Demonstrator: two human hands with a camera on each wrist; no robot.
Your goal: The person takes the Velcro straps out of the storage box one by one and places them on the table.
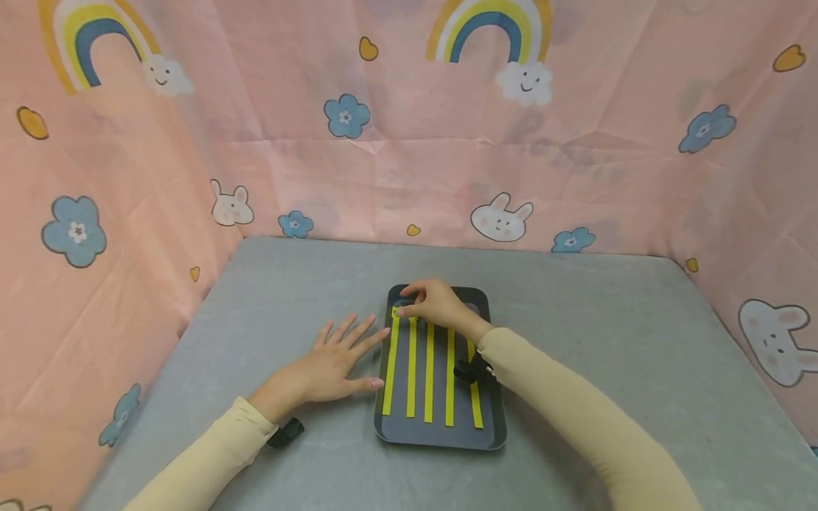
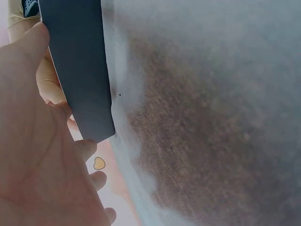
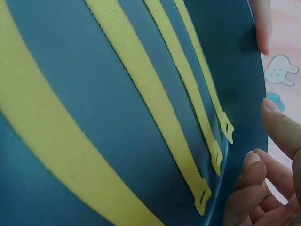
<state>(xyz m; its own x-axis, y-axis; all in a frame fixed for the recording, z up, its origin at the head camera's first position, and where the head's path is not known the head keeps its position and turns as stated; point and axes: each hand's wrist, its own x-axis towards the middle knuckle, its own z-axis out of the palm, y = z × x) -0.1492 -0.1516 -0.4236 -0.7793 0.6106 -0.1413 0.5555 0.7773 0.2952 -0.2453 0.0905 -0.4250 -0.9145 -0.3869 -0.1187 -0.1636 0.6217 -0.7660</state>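
Five long yellow fabric straps (image 1: 429, 376) lie in a dark grey rectangular tray (image 1: 441, 439). Right hand (image 1: 442, 304) over far end, by leftmost strap's tip, thumb and forefinger apart. Left hand (image 1: 327, 369) beside left rim, fingers spread.

Pink fabric (image 1: 409, 163) hangs behind the worktop (image 1: 588, 312) and along its left and right sides, marked by folds and creases. Its print shows rainbows (image 1: 487, 18) ending in smiling white clouds (image 1: 525, 84), blue flowers (image 1: 346, 116), white rabbit heads (image 1: 501, 218) and small yellow-orange hearts (image 1: 368, 48). The worktop's surface is mottled grey, and the light is soft and fairly even.
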